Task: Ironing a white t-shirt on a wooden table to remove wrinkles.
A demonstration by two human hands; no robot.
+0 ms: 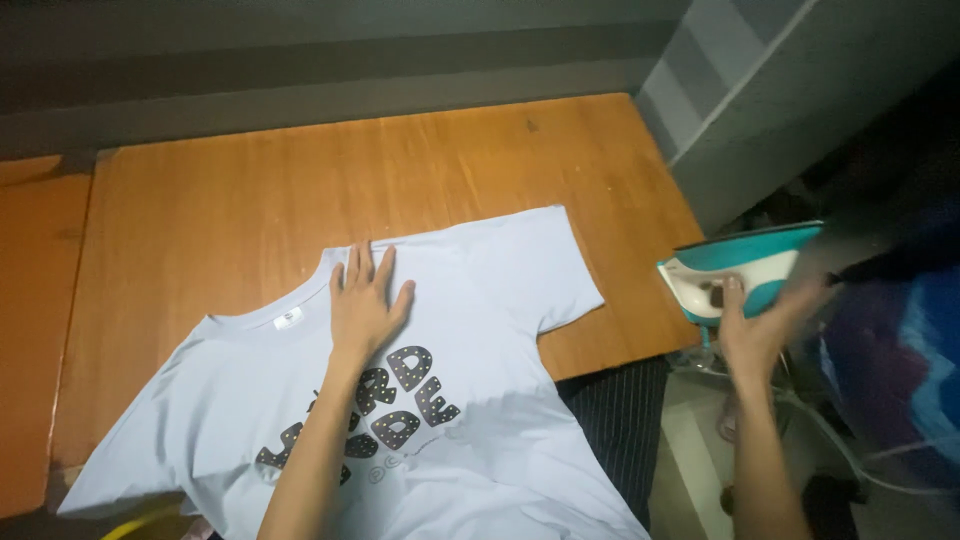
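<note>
Item: pale blue cotton T-shirt [480,330] with dark, dotted block lettering on the chest, lying front-up and spread flat on an orange-brown wooden bench [250,200]. The collar and white neck label point toward the far-left; one short sleeve reaches toward the bench's right edge, and the hem hangs off the near edge.

Left hand [365,305]: laid palm-down on the shirt just below the collar, fingers [358,265] open, stretched and slightly spread, gripping nothing, pinning the fabric against the bench.

Right hand [755,330]: off the bench's right side, fingers closed around the handle of a teal and white electric iron [735,270]. The iron is held in the air, tilted, well apart from the shirt. The hand and iron are motion-blurred, so the exact grip is not sharp.

Surroundings: a second orange bench surface [35,300] at the left edge; grey striped wall [740,90] at the right; dark striped cloth [615,420] below the bench's near-right corner; dim clutter and a pale cord beyond the iron.

Handling note, as a judgement: the holding hand serves best kept flat and taut on the cloth, clear of the iron's path; the soleplate is better kept off the printed lettering, which looks liable to mark under heat.
</note>
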